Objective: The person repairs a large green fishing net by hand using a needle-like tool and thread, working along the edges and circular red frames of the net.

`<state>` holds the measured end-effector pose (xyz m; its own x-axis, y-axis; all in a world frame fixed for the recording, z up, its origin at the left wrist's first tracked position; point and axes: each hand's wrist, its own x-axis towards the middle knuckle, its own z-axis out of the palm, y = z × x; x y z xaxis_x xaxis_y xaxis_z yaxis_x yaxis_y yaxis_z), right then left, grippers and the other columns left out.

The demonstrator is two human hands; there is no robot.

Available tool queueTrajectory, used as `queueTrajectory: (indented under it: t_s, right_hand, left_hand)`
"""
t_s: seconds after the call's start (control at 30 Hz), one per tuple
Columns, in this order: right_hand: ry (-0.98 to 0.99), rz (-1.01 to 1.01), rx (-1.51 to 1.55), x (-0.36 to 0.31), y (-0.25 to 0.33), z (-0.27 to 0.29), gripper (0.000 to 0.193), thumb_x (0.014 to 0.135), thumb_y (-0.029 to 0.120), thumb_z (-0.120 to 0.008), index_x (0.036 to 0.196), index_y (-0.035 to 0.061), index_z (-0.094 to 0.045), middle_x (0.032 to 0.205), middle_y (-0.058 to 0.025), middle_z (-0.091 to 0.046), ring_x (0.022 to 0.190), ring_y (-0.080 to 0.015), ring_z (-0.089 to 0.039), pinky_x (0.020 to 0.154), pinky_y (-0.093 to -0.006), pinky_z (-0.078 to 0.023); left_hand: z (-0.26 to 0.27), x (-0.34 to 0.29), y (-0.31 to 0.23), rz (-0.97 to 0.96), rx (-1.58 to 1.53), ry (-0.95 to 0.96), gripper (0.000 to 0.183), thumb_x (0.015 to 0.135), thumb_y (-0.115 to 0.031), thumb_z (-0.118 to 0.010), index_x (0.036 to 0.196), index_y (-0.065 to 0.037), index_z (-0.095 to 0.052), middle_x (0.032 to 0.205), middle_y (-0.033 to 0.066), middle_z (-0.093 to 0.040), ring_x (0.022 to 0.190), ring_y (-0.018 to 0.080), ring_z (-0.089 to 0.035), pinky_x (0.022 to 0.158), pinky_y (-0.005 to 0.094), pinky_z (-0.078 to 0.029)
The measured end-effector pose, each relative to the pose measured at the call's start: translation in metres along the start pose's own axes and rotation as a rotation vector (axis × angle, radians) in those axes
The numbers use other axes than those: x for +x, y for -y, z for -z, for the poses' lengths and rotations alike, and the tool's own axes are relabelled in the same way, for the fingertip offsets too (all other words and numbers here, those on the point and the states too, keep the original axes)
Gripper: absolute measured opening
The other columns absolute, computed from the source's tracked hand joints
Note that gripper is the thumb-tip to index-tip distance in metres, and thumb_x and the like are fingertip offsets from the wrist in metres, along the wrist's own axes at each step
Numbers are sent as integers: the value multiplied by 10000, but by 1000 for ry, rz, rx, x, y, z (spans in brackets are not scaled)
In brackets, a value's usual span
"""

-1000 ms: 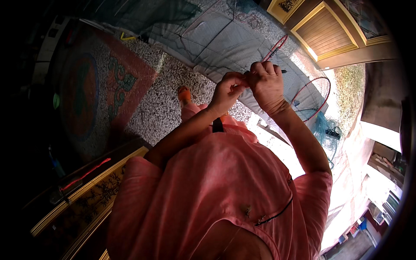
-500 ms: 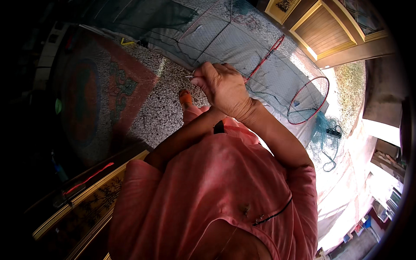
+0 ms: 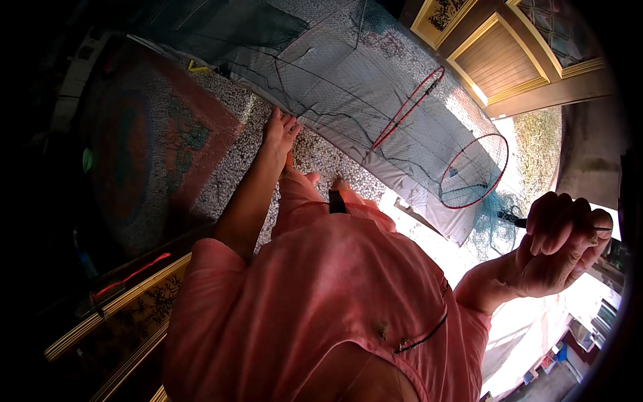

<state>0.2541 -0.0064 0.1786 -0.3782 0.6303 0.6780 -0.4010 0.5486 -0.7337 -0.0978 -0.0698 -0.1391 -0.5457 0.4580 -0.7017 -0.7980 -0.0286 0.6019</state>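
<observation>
My right hand point(image 3: 562, 244) is raised at the far right, fingers curled shut on a thin needle-like tool point(image 3: 602, 229); only its slim, dark tip sticks out past the fingers. My left hand point(image 3: 280, 135) reaches forward with its fingers stretched out, at the near edge of a long fishing net point(image 3: 335, 84). Whether those fingertips touch the net's mesh or cord I cannot tell. The net lies over a grey cloth point(image 3: 420, 191). Two red hoops stand in it, one slanted and narrow point(image 3: 408, 107), the other rounder point(image 3: 507, 157).
Bunched blue-green netting point(image 3: 492, 218) hangs at the net's right end, near a dark object. Wooden door panels point(image 3: 499, 57) stand at the far right. Gold-trimmed dark furniture point(image 3: 120, 315) is at lower left. Pebbled floor point(image 3: 234, 167) with a red pattern lies left.
My hands, together in front of me before, have parted. The right swung far out to the right with the needle-like tool; the left shifted left to the net's edge.
</observation>
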Motion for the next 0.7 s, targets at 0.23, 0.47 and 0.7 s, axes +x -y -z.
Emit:
queueTrajectory:
  t_s: [0.23, 0.47, 0.7]
  right_hand:
    - [-357, 73, -31, 5, 18, 10, 209, 938, 90, -410, 737, 75, -354, 532, -12, -318, 442, -85, -286, 429, -236, -311]
    - [-396, 154, -899, 20, 5, 65, 174, 929, 116, -371, 795, 15, -417, 660, -39, -316, 583, -119, -281, 558, -247, -274]
    - [-647, -71, -193, 32, -37, 38, 202, 974, 170, -403, 817, 44, -413, 615, -12, -306, 549, -95, -255, 563, -236, -256]
  left_hand:
    - [-10, 6, -23, -133, 51, 217, 175, 905, -248, -548, 1012, -116, -509, 919, -10, -539, 891, 148, -515, 863, 380, -401]
    - [-105, -106, -135, -748, 175, 591, 152, 862, -170, -613, 836, -95, -483, 722, -3, -517, 630, 77, -472, 581, 234, -385]
    - [-134, -84, -145, -803, 515, 462, 194, 858, -188, -620, 840, -87, -454, 724, 5, -524, 610, 68, -477, 538, 224, -385]
